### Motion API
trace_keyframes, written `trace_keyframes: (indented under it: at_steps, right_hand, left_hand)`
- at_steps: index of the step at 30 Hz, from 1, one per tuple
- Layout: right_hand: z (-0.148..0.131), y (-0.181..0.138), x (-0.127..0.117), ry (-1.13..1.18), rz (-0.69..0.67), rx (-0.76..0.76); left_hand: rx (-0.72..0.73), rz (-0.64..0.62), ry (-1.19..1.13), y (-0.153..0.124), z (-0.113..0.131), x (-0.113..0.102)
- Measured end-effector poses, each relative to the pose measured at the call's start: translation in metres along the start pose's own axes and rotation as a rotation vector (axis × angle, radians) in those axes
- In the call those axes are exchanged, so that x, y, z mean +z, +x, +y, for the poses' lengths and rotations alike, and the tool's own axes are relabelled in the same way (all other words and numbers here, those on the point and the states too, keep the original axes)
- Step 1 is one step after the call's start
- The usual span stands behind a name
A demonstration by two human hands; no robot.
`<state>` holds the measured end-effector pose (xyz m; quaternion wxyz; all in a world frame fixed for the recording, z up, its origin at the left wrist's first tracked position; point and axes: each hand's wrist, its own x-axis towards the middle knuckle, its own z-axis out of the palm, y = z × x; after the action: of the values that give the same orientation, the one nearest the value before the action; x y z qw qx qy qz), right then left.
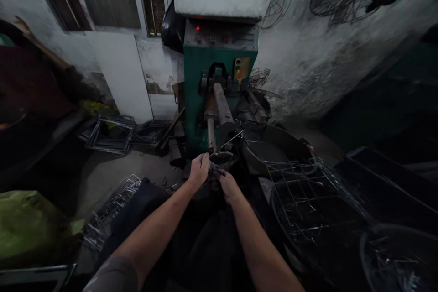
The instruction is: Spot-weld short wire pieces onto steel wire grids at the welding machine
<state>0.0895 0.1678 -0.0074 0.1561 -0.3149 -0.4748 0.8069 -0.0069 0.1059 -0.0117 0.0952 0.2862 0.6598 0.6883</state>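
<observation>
My left hand (199, 171) is closed, thumb up, at the lower arm of a green spot welding machine (195, 61). A thin bent metal wire (232, 138) runs from its fingertips up to the right, below the machine's thick upper arm (223, 105). The lower arm (211, 134) ends just above my left fingers. Close beside it, my right hand (227, 185) has its fingers pinched together toward the left hand. What lies between the right fingertips is dark and too small to make out.
To the right stand a round basin (273, 146) and a wire grid (301, 191) over a wide tub. Another tub (393, 255) holds small metal pieces. Wire frames (111, 134) and a stack of wire parts (111, 212) lie left, near a yellow-green bag (30, 223). Another person's arm (44, 48) shows far left.
</observation>
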Motion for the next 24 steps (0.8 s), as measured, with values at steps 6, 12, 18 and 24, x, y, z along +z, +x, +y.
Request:
trace_keyframes:
  at_steps: [6,12,18,24]
  right_hand:
    - [0.007,0.006,-0.004,-0.038,-0.019,0.021]
    - [0.008,0.0,-0.001,-0.066,-0.06,0.012]
    - [0.01,0.004,-0.005,-0.186,-0.036,-0.025]
    - [0.013,-0.011,-0.013,-0.294,-0.02,-0.053]
  left_hand:
    - [0.076,-0.005,0.076,0.004,0.001,0.002]
    - [0.129,-0.016,0.111,0.007,0.004,0.007]
    - [0.122,-0.002,0.125,0.007,-0.003,0.009]
    - [0.163,-0.071,0.154,0.008,-0.003,0.008]
